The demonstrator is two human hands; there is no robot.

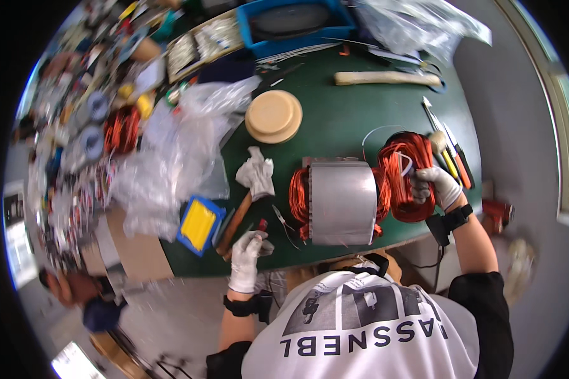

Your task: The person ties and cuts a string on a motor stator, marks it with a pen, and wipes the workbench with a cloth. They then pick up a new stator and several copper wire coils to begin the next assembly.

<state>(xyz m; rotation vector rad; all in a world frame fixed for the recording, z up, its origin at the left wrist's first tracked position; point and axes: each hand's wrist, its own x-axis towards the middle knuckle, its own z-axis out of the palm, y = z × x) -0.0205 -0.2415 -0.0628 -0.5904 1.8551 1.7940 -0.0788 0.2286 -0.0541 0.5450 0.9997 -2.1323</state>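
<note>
My right hand (437,184), in a white glove, is closed round the right side of a loose bundle of copper wire coils (395,189). A pale strip shows in its upper part. Left of the bundle lies a grey metal stator core (342,202), with copper windings (299,199) bulging from both ends. My left hand (250,252), also gloved, hovers at the table's front edge with its fingers pinched together. A small dark red object (262,224) shows at its fingertips; its kind is unclear. Beside this hand are a wooden handle (237,218) and thin pliers (282,219).
A beige round lid (274,117), a crumpled white glove (256,172) and a blue-and-yellow box (200,225) lie on the green table (335,107). Plastic bags (171,158) cover its left side. A pale mallet handle (385,78) and several hand tools (452,148) lie far right.
</note>
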